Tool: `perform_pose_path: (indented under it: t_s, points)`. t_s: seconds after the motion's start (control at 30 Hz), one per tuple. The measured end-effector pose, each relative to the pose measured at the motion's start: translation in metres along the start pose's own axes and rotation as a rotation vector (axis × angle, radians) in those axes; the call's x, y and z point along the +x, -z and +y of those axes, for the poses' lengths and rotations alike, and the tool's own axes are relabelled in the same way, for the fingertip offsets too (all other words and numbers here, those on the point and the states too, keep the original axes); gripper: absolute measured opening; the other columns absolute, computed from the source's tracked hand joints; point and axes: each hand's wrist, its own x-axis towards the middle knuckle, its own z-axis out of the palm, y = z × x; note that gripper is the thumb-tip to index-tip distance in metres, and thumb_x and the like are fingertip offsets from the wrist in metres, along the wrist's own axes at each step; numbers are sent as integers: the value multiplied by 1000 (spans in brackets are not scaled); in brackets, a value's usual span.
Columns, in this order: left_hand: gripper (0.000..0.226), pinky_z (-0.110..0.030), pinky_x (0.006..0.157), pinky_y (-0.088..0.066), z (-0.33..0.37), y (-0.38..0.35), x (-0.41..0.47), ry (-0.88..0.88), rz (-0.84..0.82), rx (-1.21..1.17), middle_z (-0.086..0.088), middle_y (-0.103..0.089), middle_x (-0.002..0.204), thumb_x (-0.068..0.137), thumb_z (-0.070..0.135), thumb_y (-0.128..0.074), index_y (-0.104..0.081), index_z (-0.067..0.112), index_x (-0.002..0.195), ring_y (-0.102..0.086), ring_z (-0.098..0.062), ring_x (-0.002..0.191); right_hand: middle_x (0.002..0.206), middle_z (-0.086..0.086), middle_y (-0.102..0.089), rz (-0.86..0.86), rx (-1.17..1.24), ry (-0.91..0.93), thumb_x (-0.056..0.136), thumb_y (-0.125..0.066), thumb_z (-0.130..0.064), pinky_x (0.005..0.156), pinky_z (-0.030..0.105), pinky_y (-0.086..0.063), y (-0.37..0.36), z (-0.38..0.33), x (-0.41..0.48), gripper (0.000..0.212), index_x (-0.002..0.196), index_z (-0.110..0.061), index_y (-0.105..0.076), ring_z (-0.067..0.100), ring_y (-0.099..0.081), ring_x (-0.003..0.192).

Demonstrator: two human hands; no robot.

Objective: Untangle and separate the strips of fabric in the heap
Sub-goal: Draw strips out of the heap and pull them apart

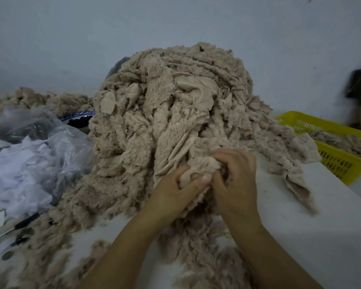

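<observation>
Two hands, left [174, 193], right [237, 180], gripping fabric strip [198, 166]

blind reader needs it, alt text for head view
Left hand and right hand grip a fuzzy beige clump at the foot of a large tangled fabric heap on a white table. A yellow basket sits right, plastic bags left.

The heap [154, 113] of fabric strips is a tall mound of beige fleecy cloth, fuzzy on one face and smooth on the other. It is piled on a white table [321, 215]. The strips lie crumpled and twisted through one another, spilling forward and to both sides. At the near foot a bunch [198, 170] is pinched between the left hand [175, 195] and right hand [236, 176] — one loose strip [296, 180] trails off to the right.
</observation>
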Motion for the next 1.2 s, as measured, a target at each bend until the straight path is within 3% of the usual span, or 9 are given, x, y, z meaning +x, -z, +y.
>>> perform_pose_path:
  t_s: [0.1, 0.23, 0.37, 0.5, 0.63, 0.73, 0.9, 1.0, 1.2]
  points:
    - [32, -37, 67, -63, 6, 8, -3, 68, 29, -359, -12, -76, 86, 81, 52, -72, -80, 23, 92, -73, -27, 75, 100, -24, -48, -256, 86, -127, 83, -54, -26, 79, 12, -37, -3, 5, -3, 20, 101, -24, -63, 2, -39, 102]
    - [35, -31, 68, -59, 11, 24, -3, 130, 23, -900, -10, -71, 77, 80, 43, -66, -74, 10, 76, -70, -21, 76, 82, -19, -41, -532, -50, -86, 85, -51, -29, 72, 35, -46, -17, 11, -14, 2, 83, -29, -51, 6, -35, 90]
    - [38, -35, 77, -61, 13, 45, -5, 1, 124, -1240, -3, -74, 82, 44, 35, -94, -78, 16, 72, -74, -18, 81, 77, -10, -42, -539, -116, -255, 91, -50, -21, 80, 43, -46, -16, 27, -11, 11, 90, -12, -55, 14, -34, 91]
    - [84, -41, 109, -43, 15, 49, -2, 45, 143, -1350, -9, -65, 116, 23, 25, -99, -72, 11, 102, -60, -24, 117, 88, -7, -46, -522, -72, -244, 93, -47, -31, 81, 32, -40, -14, 24, -12, 20, 83, -15, -55, 17, -38, 99]
    - [87, -45, 90, -57, 14, 43, -3, 111, 89, -1295, -16, -69, 111, 26, 18, -97, -70, 4, 107, -70, -29, 99, 120, -23, -37, -309, 16, -25, 90, -44, -47, 100, 16, -32, -11, 2, -11, 44, 122, -23, -61, 4, -39, 120]
    - [84, -42, 79, -61, 13, 37, -5, 163, 55, -1244, -18, -69, 101, 26, 18, -98, -67, 3, 103, -72, -29, 88, 116, -40, -41, -488, 122, -3, 91, -42, -48, 86, 7, -37, -17, -8, -16, 45, 134, -38, -48, -11, -47, 103]
    - [87, -35, 69, -62, 14, 40, -8, 167, 69, -1276, -7, -63, 97, 23, 16, -99, -57, 16, 99, -65, -22, 87, 78, -9, -52, -624, 107, -96, 100, -46, -32, 62, 24, -38, -21, 8, -21, 12, 91, -25, -52, 4, -48, 69]
    - [96, -36, 62, -62, 15, 48, -9, 136, 55, -1340, -8, -66, 107, 24, 14, -98, -57, 16, 110, -70, -24, 91, 78, -5, -56, -673, 100, -220, 103, -45, -27, 58, 25, -39, -21, 17, -19, 15, 92, -22, -55, 11, -51, 67]
    - [92, -47, 87, -58, 14, 52, -2, 125, 139, -1355, -6, -65, 124, 32, 14, -100, -64, 19, 115, -61, -21, 117, 55, -11, -45, -403, 444, -574, 101, -46, -44, 47, 18, -29, -9, 20, -5, 44, 60, -30, -51, 4, -38, 48]
